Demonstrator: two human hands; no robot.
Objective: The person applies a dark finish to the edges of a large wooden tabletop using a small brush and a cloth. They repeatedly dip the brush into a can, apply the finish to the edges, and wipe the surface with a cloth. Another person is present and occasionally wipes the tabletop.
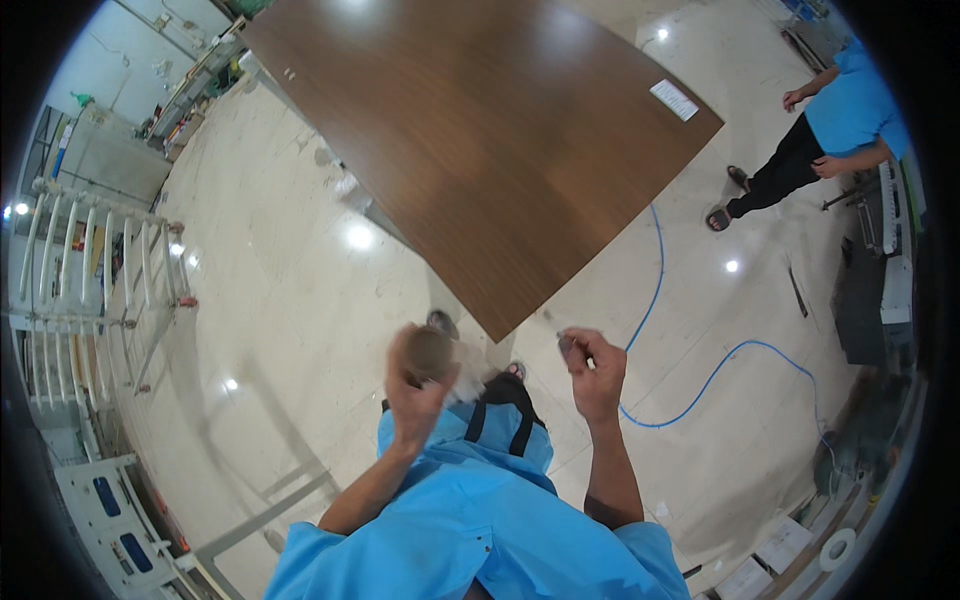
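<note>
My left hand (415, 385) is raised in front of my chest and closed around a round brownish object (430, 350), blurred by motion, with a pale scrap beside it. My right hand (597, 372) is raised at the same height, fingers pinched on a small dark item (566, 345) that I cannot identify. Both hands hover just short of the near corner of a large dark brown wooden table (480, 130). I wear a blue shirt.
A white paper slip (674, 99) lies near the table's right edge. A blue cable (700, 385) snakes over the glossy pale floor. Another person in blue (840, 120) stands at the upper right. White metal frames (90, 260) stand at the left, equipment at the right.
</note>
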